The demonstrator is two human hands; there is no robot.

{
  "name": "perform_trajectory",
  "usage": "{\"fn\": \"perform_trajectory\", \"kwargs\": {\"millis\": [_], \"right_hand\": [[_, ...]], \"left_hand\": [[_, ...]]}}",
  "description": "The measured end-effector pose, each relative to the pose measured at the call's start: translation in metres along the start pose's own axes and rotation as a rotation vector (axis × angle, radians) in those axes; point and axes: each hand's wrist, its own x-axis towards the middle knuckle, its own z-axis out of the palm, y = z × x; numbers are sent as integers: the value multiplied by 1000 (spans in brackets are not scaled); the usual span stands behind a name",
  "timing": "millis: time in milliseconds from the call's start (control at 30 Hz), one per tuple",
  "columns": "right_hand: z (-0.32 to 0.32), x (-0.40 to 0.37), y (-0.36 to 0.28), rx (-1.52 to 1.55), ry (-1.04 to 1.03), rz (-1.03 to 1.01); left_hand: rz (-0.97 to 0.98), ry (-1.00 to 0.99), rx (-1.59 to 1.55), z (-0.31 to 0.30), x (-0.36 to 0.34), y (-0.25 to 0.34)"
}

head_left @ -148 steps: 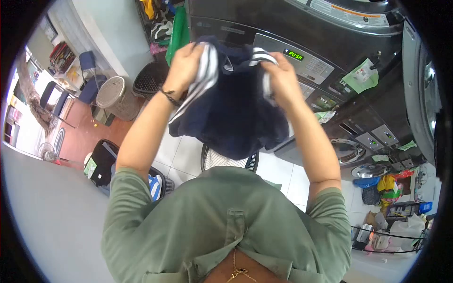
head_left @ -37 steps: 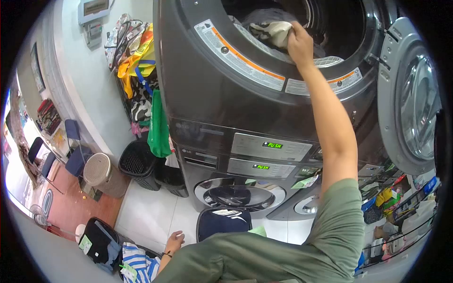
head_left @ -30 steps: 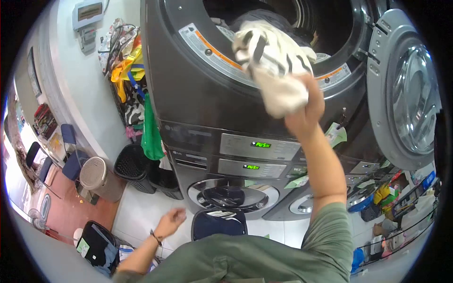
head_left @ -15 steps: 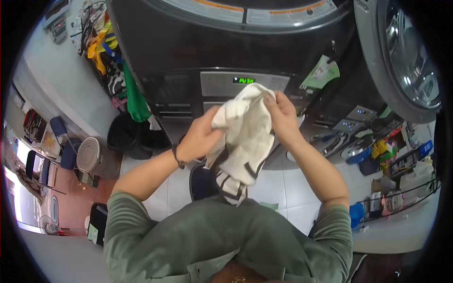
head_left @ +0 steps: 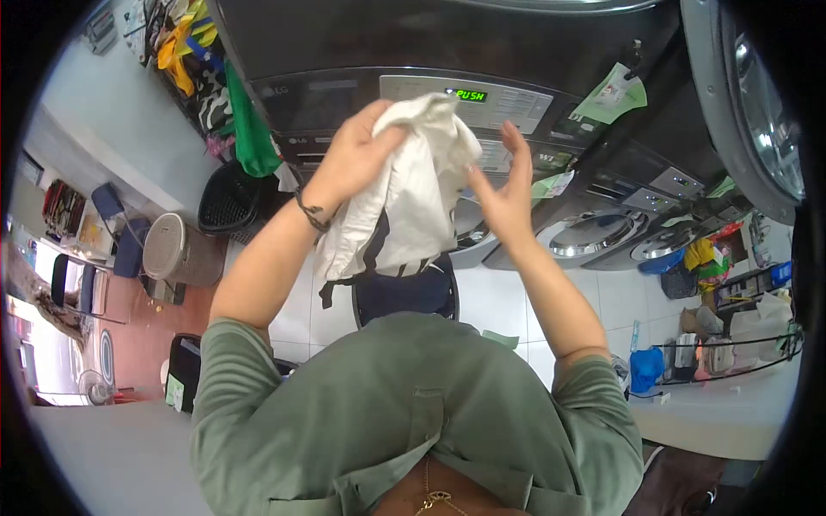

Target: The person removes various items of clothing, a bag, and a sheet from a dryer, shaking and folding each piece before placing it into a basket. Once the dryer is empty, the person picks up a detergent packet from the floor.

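Note:
An off-white garment with black bands hangs in front of me, bunched at the top and loose below. My left hand grips it at the upper left, fingers closed into the fabric. At the cloth's right side my right hand is open, its thumb close to the cloth and its fingers spread apart. Behind the garment stands a dark front-loading machine whose control panel shows PUSH in green.
A round machine door stands open at upper right. More washers line the right side. A black basket and a beige lidded bin are at left. Below the garment is a dark chair seat. A green tag hangs from the machine.
My right hand has let go of the garment and opened. My left hand has moved up and left, and the cloth now hangs wider. The view has shifted, showing more of the machines below.

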Motion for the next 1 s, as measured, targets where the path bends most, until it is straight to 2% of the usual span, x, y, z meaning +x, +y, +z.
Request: {"fn": "perform_trajectory", "kwargs": {"millis": [33, 67, 100, 133, 200, 233, 267, 300, 333, 400, 433, 467, 500, 533, 567, 633, 667, 700, 733, 767, 800, 867, 900, 933, 967, 1000], "right_hand": [[8, -11, 7, -87, 84, -138], [15, -22, 12, -56, -67, -148], [22, -27, 7, -91, -133, -133], [28, -32, 3, -126, -199, -117], [38, -27, 30, 187, -170, -35], [38, -17, 32, 290, -181, 17], [39, -8, 33, 392, -192, 66], [41, -1, 36, 466, -271, 90], [42, -2, 36, 327, -247, 54], [47, 2, 29, 56, -195, -28], [46, 3, 11, 41, -93, -92], [50, 6, -5, 106, -130, -147], [54, 8, -19, 170, -166, -201], [56, 10, -31, 234, -201, -254], [54, 11, -41, 75, -332, -217], [52, 12, -45, 205, -345, -53], [51, 13, -45, 269, -349, 27], [48, 13, -43, 377, -267, 41], [41, 13, -37, 340, -177, 15], [35, 13, -23, 373, -105, 7], [25, 14, -9, 294, -40, 6], [8, 19, 32, 89, -47, 194], [2, 21, 41, -83, -109, 179], [-4, 23, 49, -255, -172, 164], [-10, 24, 54, -428, -234, 146], [-16, 25, 56, -462, -239, 122]], "left_hand": [[-24, 3, -115, -6, 0, 1], [-46, 7, -230, -11, -1, 1], [-101, -22, -287, -17, -3, 4], [-65, -81, -229, -24, -7, 8], [7, -202, -115, -39, -15, 16], [21, -195, -126, -45, -20, 23], [133, -172, -227, -46, -22, 23], [113, -85, -213, -46, -24, 26], [88, 5, -201, -45, -27, 27], [68, 68, 1, -56, -25, 12], [29, 83, 85, -58, -27, 5], [-15, 97, 166, -58, -31, -3], [236, 78, 570, -56, -34, -10], [213, -2, 615, -50, -39, -7], [218, 68, 542, -39, -45, -9], [264, 226, 399, -23, -59, -24], [297, 263, 451, -20, -65, -41], [223, 253, 613, -20, -76, -57], [149, 241, 774, -23, -88, -74], [-6, 282, 852, -27, -98, -97], [-168, 317, 924, -33, -110, -122], [-362, 254, 805, -68, -119, -167], [-247, 330, 828, -77, -120, -175], [-137, 289, 892, -90, -115, -170], [-143, 272, 894, -100, -109, -165], [-148, 255, 896, -105, -102, -139]]}}
